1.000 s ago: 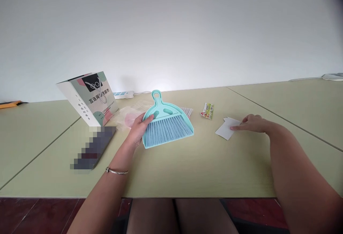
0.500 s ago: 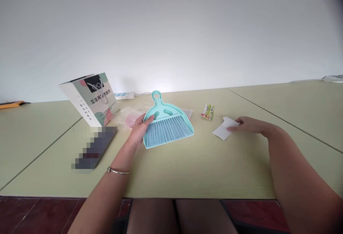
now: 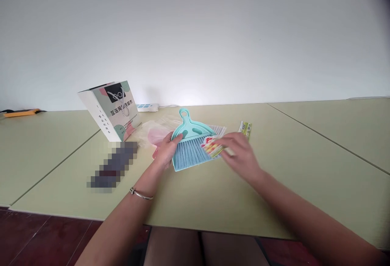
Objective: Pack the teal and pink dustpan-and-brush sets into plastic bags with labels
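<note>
My left hand [image 3: 168, 148] grips the left edge of a turquoise dustpan [image 3: 195, 126], thumb on its front face. A small brush with pale blue bristles [image 3: 191, 153] sits in the pan, bristles toward me. My right hand [image 3: 239, 152], slightly blurred, pinches a small printed card [image 3: 213, 146] with red and yellow pictures. The card overlaps the right part of the bristles; whether it touches them I cannot tell. Behind my right hand lies a green printed packet [image 3: 245, 128], partly covered by the fingers. A pink item in clear plastic [image 3: 157, 134] lies behind my left hand.
A paper gift bag [image 3: 115, 109] with a rope handle stands tilted at the left. In front of it is a pixelated dark flat object [image 3: 114, 166]. A power strip [image 3: 148, 107] lies by the wall, and an orange object [image 3: 22, 113] at the far left.
My right hand has swung left with the card, from the right side of the table to the dustpan. The card's printed side now shows instead of white. My left hand still holds the dustpan.
</note>
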{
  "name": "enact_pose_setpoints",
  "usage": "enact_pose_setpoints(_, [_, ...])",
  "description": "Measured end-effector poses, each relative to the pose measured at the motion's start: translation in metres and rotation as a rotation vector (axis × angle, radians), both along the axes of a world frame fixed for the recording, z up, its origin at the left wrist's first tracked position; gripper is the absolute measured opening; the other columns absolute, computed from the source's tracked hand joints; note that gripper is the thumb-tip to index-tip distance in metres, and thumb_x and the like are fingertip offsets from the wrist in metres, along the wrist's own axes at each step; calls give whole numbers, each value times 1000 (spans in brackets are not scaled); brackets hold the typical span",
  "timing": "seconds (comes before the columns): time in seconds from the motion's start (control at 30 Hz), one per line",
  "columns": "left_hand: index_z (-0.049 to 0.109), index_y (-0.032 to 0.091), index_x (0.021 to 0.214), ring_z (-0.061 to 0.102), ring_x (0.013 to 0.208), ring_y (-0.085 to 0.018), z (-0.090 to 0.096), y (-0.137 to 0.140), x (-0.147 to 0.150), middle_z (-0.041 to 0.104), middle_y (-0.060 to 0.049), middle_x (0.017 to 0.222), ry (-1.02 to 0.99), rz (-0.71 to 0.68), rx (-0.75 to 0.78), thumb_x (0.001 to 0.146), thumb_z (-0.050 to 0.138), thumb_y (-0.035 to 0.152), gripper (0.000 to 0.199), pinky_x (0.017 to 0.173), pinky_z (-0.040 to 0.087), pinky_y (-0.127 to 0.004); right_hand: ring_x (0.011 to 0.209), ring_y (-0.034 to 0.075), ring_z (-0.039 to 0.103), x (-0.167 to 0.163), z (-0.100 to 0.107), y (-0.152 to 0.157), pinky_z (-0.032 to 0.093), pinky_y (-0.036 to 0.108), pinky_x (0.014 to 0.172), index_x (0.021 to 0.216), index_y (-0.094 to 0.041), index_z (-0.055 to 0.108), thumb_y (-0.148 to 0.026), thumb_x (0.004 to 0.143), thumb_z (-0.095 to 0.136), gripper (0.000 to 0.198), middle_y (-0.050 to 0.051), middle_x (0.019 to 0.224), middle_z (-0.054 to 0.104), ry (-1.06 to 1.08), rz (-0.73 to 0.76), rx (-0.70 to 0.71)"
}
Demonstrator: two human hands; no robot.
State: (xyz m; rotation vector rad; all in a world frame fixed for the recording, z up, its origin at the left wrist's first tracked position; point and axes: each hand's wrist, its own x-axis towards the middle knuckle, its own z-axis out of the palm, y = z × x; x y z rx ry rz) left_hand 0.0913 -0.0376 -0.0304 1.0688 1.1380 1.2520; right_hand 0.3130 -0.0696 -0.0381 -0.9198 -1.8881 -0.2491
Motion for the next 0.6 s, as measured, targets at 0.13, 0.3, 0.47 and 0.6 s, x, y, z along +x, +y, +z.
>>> enact_pose_setpoints(0.13, [61,21,97,64,87,-24,3,-5,9,68,-7,96,-100,14,-91,64,74,39,40,75,50,-37,86,18,62,-22,-11,-10,45,34,73,99,-28,66,-16,89,47,25,4,93,69,-234,177,53])
enact_pose_setpoints(0.3, [58,19,101,65,83,-23,7,-9,14,68,-7,95,-198,18,-75,63,75,37,45,75,52,-38,102,19,62,-18,-15,-4,47,36,84,111,-31,64,-18,92,43,31,2,108,70,-251,188,-9])
enact_pose_setpoints(0.47, [60,17,101,66,81,-23,11,-13,16,70,-8,92,-188,-53,-76,64,74,35,43,74,52,-36,109,18,60,-16,-12,-5,48,39,90,112,-33,65,-17,92,40,36,-1,113,67,-260,174,19])
enact_pose_setpoints(0.6, [61,17,100,66,85,-24,10,-14,18,70,-8,93,-121,-88,-73,65,74,34,41,76,51,-36,108,19,62,-13,-9,-8,47,40,91,110,-33,66,-14,89,45,35,-1,110,68,-191,133,186])
